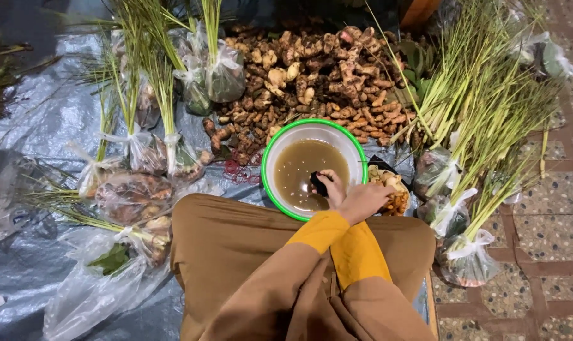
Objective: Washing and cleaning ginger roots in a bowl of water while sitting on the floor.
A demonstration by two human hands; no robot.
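Head view, hands: the two hands cross at the wrists over the near rim of the basin (269, 165), yellow cuffs showing.
Left hand: the left hand (365, 201) lies on top, fingers curled toward the pile of cut roots (391, 189) just right of the basin; whether it grips anything, I cannot tell.
Right hand: the right hand (332, 187) dips at the water's edge, fingers closed round a small dark scrubber (319, 184).
Basin: white with a green rim, on the grey sheet (53, 120), filled with murky brown water (302, 167).
Handling, my guess: the scrubber looks soft, wet and light, so a pinch across its middle should hold it. The full basin would be heavy and sloshy, best taken by the rim at both sides.
Around: a big heap of knobbly roots (318, 82) behind the basin. Bagged bundles of green stalks (166, 107) to the left, more bagged stalks (482, 126) on the right over the paving (552, 233).
Near edge: the brown skirt (236, 265) covers the lap.
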